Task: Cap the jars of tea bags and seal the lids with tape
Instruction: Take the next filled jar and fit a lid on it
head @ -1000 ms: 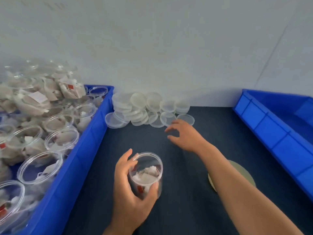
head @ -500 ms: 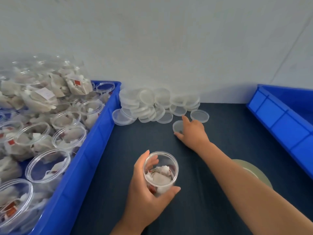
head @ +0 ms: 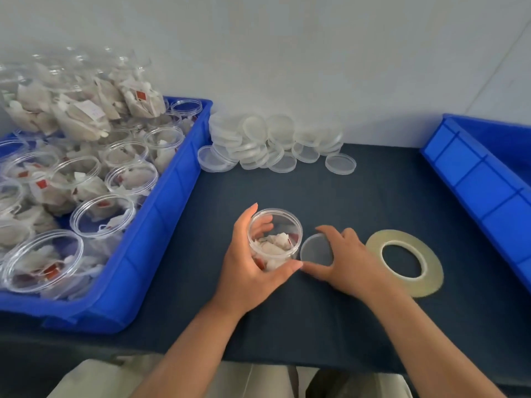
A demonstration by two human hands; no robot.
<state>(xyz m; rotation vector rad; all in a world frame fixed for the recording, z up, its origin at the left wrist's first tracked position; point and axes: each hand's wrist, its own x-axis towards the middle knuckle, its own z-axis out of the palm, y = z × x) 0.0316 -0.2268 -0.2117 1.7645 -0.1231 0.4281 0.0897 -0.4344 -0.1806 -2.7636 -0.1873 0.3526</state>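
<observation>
Right grip [head: 347,262] brought lid [head: 316,250] beside jar [head: 277,238], pinching it; left grip [head: 247,272] clasps jar.

Our left hand [head: 250,271] hides the jar [head: 275,242] along its near wall; our right hand [head: 350,262] covers part of the lid [head: 316,251]. Right of it, the blue bin [head: 474,179] runs off the edge.

Both arms are bare, from the left hand [head: 247,271] and the right hand [head: 347,262] back to the lower edge. Below the grip, nearer the body, pale beige trousers [head: 94,377] cover the lap, with a dark gap between the thighs.
</observation>
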